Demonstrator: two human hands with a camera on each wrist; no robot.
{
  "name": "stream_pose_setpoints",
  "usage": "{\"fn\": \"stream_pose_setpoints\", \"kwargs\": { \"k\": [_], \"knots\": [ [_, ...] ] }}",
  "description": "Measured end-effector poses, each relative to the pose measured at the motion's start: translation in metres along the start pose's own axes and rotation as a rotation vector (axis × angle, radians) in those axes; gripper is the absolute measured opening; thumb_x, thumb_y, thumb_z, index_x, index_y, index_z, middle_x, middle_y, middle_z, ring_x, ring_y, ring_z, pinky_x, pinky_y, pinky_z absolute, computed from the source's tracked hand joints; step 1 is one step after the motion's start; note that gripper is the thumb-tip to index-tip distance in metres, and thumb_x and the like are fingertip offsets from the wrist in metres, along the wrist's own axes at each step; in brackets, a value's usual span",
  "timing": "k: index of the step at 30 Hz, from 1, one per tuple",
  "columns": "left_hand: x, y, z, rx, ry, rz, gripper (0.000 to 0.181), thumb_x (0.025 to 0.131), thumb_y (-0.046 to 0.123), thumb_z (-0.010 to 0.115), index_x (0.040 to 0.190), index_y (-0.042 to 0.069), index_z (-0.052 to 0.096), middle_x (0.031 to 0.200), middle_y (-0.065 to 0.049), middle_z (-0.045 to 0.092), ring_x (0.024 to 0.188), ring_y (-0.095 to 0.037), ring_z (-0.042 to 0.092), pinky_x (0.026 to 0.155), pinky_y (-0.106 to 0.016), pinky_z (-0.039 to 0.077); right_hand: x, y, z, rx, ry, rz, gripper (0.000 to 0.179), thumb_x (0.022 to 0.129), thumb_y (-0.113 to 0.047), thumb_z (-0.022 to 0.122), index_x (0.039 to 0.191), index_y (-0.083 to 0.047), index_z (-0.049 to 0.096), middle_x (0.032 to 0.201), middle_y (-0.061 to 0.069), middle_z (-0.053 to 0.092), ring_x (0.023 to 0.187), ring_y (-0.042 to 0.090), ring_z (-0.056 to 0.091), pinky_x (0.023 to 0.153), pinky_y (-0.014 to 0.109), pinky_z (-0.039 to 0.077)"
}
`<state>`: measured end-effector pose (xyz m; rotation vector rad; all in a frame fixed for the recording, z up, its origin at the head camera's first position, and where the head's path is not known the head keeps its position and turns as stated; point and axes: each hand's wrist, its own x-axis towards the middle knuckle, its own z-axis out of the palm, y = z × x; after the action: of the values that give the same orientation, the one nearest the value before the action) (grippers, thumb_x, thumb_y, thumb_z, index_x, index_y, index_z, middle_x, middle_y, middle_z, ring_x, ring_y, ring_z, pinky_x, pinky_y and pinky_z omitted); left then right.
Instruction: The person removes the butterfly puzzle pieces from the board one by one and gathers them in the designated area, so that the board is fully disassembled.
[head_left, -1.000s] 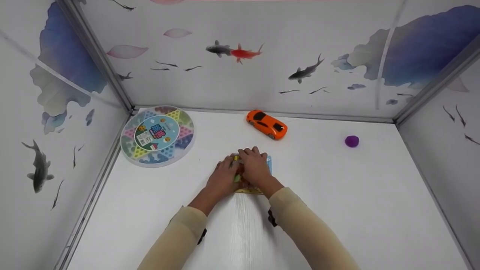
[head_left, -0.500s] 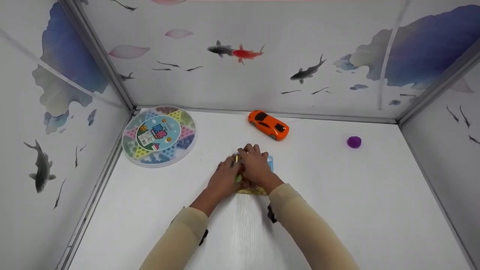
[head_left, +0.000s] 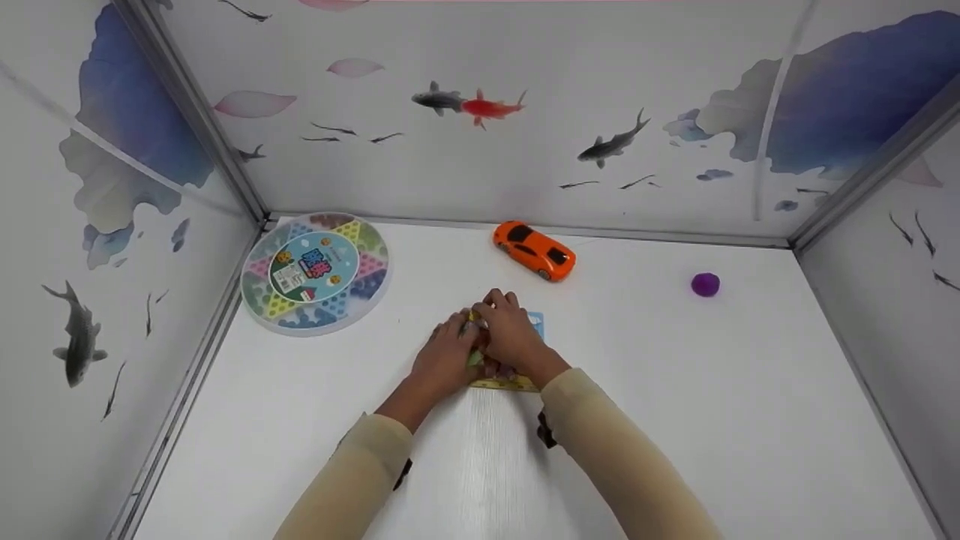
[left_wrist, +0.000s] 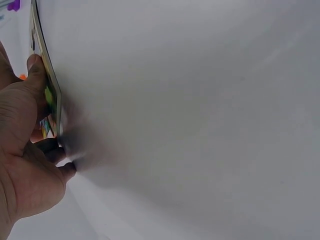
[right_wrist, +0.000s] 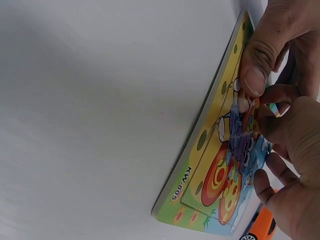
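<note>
A flat cartoon puzzle board point(right_wrist: 215, 175), yellow-edged and marked KW-805, lies under both hands; a glossy sheen shows on its face in the right wrist view. At its left side my left hand point(head_left: 442, 360) grips it, thumb point(left_wrist: 36, 67) on the face and other fingers past the edge. Reaching across the board, my right hand point(head_left: 514, 330) has its thumb and fingers bent, pinching at the far left part beside the left fingers. A small yellow bit point(head_left: 472, 316) shows between the hands. Much of the picture is hidden beneath them.
Beyond the board sits an orange toy car point(head_left: 534, 250). A round Chinese checkers set point(head_left: 315, 273) lies at the back left, and a purple ball point(head_left: 705, 284) rests at the right. Printed walls point(head_left: 525, 172) enclose the white table point(head_left: 675, 420).
Both hands stay at the board. The right fingers shift slightly at its far left part, and the yellow bit between the hands changes shape. The surrounding objects keep their places.
</note>
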<state>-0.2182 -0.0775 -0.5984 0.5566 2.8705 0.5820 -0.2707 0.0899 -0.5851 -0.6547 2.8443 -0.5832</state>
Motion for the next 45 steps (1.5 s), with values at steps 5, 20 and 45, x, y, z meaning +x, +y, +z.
{"fn": "stream_pose_setpoints", "kwargs": {
  "k": [5,20,45],
  "knots": [
    [0.004,-0.001,0.0,0.012,-0.008,0.009,0.08,0.101,0.05,0.079,0.163,0.008,0.049,0.177,-0.024,0.034,0.165,-0.042,0.036,0.135,-0.056,0.035,-0.002,0.005,-0.002,-0.002,-0.003,-0.028,0.053,0.099,-0.003,0.079,0.15,-0.011,0.066,0.147,0.016,0.055,0.131,0.038,0.052,0.108,0.062,0.054],
    [0.003,-0.001,-0.002,-0.005,0.005,0.02,0.083,0.101,0.052,0.079,0.162,0.006,0.046,0.177,-0.022,0.034,0.164,-0.041,0.037,0.135,-0.055,0.036,-0.005,0.014,-0.007,0.066,-0.006,-0.179,0.039,0.113,-0.019,0.065,0.152,-0.013,0.068,0.144,0.016,0.06,0.127,0.038,0.053,0.111,0.053,0.056],
    [0.004,-0.003,0.0,-0.032,-0.025,-0.022,0.077,0.102,0.054,0.077,0.154,0.003,0.051,0.178,-0.021,0.034,0.164,-0.041,0.037,0.135,-0.056,0.035,-0.013,0.03,-0.013,-0.023,-0.017,-0.127,0.041,0.107,-0.025,0.075,0.145,-0.01,0.071,0.145,0.012,0.066,0.131,0.033,0.057,0.117,0.054,0.054]
  ]
}}
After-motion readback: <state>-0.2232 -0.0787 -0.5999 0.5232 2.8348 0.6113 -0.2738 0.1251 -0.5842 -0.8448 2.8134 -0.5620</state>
